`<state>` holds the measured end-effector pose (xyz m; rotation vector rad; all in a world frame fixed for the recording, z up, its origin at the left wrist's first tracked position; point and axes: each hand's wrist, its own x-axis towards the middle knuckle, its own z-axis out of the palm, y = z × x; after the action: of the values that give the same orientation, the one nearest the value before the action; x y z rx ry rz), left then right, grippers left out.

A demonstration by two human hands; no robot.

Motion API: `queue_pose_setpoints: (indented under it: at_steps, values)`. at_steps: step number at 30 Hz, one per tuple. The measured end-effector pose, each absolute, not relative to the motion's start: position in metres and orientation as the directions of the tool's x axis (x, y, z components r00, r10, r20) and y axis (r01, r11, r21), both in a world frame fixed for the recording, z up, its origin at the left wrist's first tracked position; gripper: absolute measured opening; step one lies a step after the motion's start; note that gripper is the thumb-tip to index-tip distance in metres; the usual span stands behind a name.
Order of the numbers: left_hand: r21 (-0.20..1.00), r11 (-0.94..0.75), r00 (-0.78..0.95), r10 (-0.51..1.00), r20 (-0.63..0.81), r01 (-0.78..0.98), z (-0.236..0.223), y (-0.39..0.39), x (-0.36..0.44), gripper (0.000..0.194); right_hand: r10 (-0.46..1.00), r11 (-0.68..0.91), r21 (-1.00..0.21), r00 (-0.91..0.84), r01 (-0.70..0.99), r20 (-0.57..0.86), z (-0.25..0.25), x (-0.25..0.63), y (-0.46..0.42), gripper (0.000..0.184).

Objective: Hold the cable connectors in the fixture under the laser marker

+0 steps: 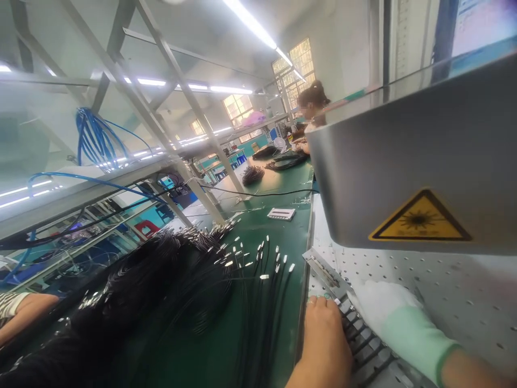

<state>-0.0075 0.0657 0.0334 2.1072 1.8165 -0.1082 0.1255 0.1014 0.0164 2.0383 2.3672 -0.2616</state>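
The one view comes from the person's head — it looks forward along the green table and also down, so the left hand and the right hand enter at the lower right, quite near. The picture is leaning, and the far windows stand slanted in it. At the right, the metal housing is very close to the camera — it covers a big part of this side.

cable pile on bench, left; fixture on perforated plate, right, housing above plate; coils further back on bench
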Motion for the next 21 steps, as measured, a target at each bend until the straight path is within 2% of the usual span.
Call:
queue_pose_setpoints:
  at_steps: [7,15,21]
  values:
    - [0.233,-0.088,0.141,0.965,-0.222,0.968,0.036,0.063,-0.008,0.029,0.977,0.175,-0.056,-0.18,0.983,-0.112,0.008,0.123,0.101,0.038]
    - [0.315,0.017,0.056,0.974,-0.219,0.949,0.035,0.062,-0.011,0.022,0.973,0.183,-0.063,-0.19,0.981,-0.129,0.017,0.123,0.099,0.045]
    - [0.387,0.044,0.037,0.979,-0.201,0.921,0.034,0.062,-0.015,0.027,0.981,0.14,-0.103,-0.153,0.985,-0.122,0.015,0.129,0.1,0.037]
